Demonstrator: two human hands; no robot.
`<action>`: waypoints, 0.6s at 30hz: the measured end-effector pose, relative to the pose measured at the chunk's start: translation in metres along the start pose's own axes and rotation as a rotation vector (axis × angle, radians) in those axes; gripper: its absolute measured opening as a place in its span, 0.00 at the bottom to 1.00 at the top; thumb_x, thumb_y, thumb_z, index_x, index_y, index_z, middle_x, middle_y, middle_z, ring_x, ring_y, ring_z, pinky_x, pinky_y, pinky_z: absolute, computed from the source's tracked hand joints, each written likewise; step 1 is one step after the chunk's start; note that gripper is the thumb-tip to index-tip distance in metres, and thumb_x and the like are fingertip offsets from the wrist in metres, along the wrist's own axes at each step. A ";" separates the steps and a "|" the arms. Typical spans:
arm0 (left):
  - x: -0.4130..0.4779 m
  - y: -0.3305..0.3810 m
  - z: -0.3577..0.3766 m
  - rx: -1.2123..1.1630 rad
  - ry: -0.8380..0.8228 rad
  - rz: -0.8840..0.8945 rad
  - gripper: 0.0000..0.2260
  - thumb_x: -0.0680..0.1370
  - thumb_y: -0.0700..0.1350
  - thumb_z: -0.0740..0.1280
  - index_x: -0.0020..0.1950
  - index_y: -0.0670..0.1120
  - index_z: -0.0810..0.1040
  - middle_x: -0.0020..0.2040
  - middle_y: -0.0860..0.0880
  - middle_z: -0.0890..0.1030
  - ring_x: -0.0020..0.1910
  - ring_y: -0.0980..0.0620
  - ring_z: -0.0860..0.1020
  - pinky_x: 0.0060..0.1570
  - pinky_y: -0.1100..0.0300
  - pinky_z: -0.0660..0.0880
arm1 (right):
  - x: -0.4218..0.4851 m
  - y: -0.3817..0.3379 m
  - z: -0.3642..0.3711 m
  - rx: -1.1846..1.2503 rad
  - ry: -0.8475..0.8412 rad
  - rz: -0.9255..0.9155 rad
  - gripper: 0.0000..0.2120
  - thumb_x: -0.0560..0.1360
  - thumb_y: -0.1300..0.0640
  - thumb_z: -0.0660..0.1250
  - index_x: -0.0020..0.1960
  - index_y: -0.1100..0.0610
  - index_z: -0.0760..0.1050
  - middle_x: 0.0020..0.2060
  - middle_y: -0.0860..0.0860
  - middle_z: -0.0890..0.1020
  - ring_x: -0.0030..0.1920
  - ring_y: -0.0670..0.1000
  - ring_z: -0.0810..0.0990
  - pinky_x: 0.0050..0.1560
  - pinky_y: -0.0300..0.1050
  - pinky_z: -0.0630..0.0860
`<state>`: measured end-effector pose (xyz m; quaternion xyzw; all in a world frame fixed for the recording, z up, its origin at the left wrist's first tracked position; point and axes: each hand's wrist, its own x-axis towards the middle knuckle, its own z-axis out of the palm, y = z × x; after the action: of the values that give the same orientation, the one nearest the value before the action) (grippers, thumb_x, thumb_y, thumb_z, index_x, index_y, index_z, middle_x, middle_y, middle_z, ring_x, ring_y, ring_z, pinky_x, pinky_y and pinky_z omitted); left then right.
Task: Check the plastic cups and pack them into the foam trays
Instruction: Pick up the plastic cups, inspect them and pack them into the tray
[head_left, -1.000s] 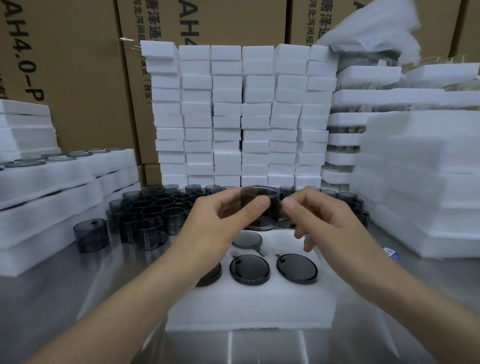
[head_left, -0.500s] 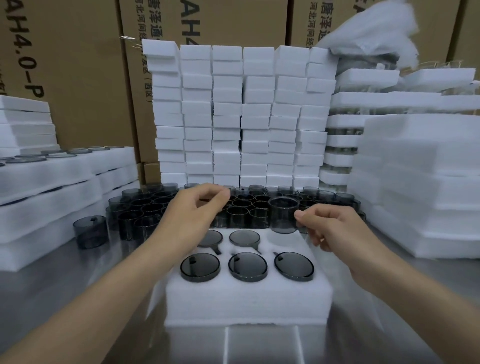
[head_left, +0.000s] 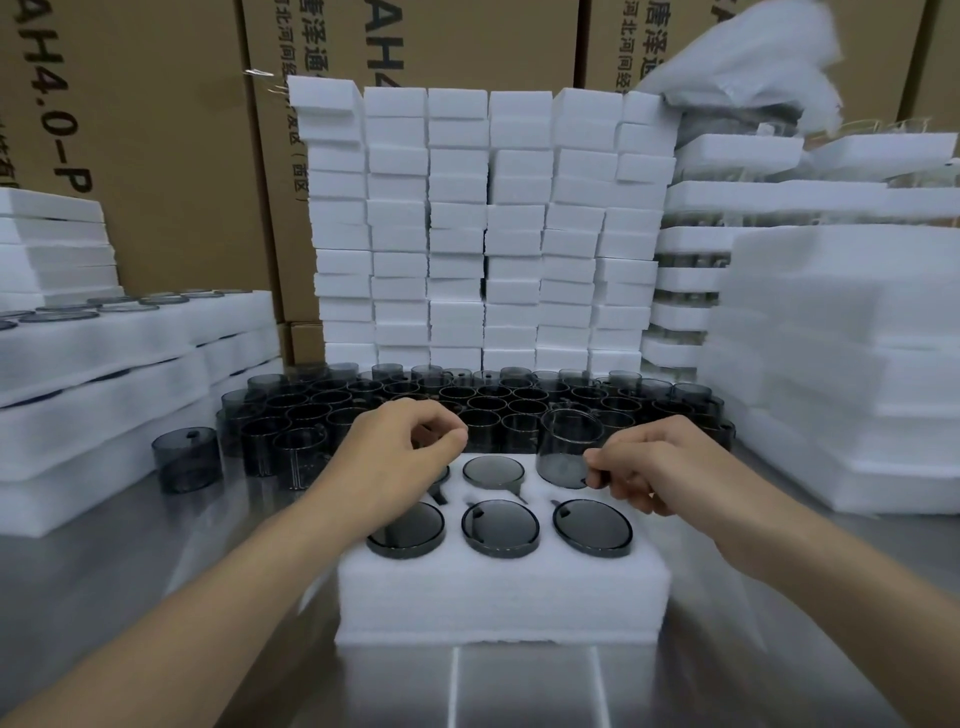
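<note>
Evidently pinched low on the cup with the right hand, thumb and forefinger at the bottom edge, so as to steer it upright over the rear right pocket of the foam tray without covering the hole. Rested at that pocket's mouth with nearly the whole wall above the foam; judged not yet pushed home, depth impossible to tell. Kept the left hand off the cup, above the tray's rear left pocket, fingers curled toward the thumb, nothing visible between them; probably freed for the loose cups standing just behind the tray. Counted four other pockets filled flush, a fifth half hidden under the left hand.

Compared with a second before: no longer lifted between both hands for checking, but brought down to the tray and carried by the right alone. Against half a second before: lowered a little further, and drew the left hand back from the loose cups toward the tray.
</note>
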<state>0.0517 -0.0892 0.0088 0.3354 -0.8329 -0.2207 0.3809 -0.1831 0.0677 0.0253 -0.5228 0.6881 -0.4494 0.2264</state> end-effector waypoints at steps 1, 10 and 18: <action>0.000 0.000 0.000 0.004 -0.002 0.004 0.05 0.83 0.51 0.71 0.50 0.59 0.86 0.47 0.60 0.85 0.48 0.65 0.80 0.48 0.64 0.74 | 0.000 0.000 0.000 -0.001 0.000 0.000 0.15 0.80 0.52 0.73 0.36 0.57 0.86 0.26 0.47 0.78 0.28 0.46 0.73 0.29 0.32 0.68; 0.000 -0.001 0.001 0.001 -0.011 0.033 0.05 0.83 0.50 0.72 0.49 0.58 0.86 0.44 0.62 0.85 0.48 0.66 0.81 0.47 0.67 0.74 | -0.006 -0.009 -0.004 -0.071 -0.037 0.036 0.18 0.81 0.48 0.72 0.38 0.56 0.87 0.33 0.49 0.85 0.29 0.46 0.75 0.30 0.32 0.70; 0.000 -0.004 0.002 -0.019 -0.040 0.016 0.06 0.83 0.50 0.71 0.49 0.59 0.86 0.44 0.66 0.85 0.46 0.65 0.82 0.46 0.66 0.75 | -0.008 -0.008 -0.006 0.078 -0.125 0.156 0.13 0.83 0.50 0.70 0.44 0.56 0.85 0.33 0.50 0.79 0.28 0.45 0.70 0.31 0.38 0.62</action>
<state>0.0521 -0.0915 0.0052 0.3207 -0.8409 -0.2323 0.3689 -0.1805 0.0769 0.0338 -0.4855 0.6931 -0.4235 0.3232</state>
